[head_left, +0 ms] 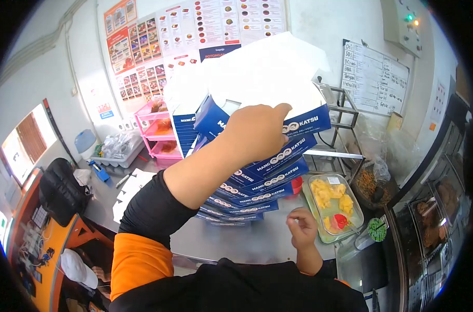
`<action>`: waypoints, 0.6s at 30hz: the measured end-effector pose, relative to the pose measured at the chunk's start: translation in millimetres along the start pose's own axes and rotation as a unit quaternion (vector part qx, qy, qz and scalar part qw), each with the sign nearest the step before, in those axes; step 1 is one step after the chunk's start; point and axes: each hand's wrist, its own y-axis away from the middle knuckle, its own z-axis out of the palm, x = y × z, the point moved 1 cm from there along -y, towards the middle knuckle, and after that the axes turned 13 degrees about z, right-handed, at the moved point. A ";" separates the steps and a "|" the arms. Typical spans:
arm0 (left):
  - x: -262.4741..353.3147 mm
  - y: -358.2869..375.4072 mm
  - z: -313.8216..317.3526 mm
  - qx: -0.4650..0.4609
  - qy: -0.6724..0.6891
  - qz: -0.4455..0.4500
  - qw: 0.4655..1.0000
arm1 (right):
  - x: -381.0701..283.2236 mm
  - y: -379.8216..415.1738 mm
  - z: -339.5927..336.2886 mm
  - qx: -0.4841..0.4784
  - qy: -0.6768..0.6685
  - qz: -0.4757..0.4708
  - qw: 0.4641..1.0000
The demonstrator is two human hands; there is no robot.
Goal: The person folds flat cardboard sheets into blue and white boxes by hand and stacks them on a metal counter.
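A tall stack of blue-and-white cardboard food boxes stands on the steel table, its upper boxes open with white insides showing. My left hand reaches across and grips the edge of the top food box, its fingers closed on the front rim. To the right of the stack, my right hand hovers over the table with its fingers curled in; I see nothing in it. Near that hand sits a clear container of yellow pieces, with a red scoop or cup inside.
A pink tiered rack and a grey basket of plastic bags stand at the back left. A metal rack is behind the stack. On the right are a green-topped container and food trays. Another person in a white cap is lower left.
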 end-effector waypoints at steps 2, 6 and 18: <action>0.4 10.7 -3.6 0.094 -0.016 0.032 0.995 | -14.3 -5.0 -0.9 0.012 -0.014 0.007 1.000; 4.0 61.0 -20.9 0.253 -0.025 0.180 0.950 | -5.3 -1.4 -3.3 0.009 -0.031 0.012 0.999; -289.2 308.7 64.9 0.303 0.073 -0.433 0.846 | 52.9 43.8 31.5 -0.334 0.232 0.465 0.786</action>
